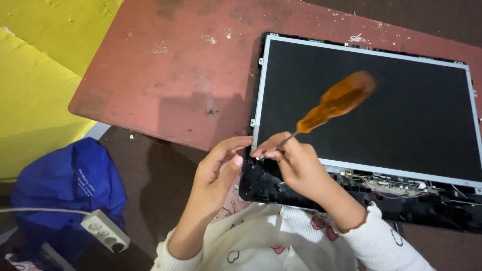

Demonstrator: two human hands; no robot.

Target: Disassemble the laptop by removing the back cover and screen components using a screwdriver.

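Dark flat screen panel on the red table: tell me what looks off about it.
The dark flat screen panel lies skewed and overhangs the worn red table. Its lower bezel is off, baring wires and a circuit strip.

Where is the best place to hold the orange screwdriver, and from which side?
Take the screwdriver by its thick amber handle, coming from the upper right above the dark screen panel. The handle sticks up free there; the right hand pinches only the thin shaft.
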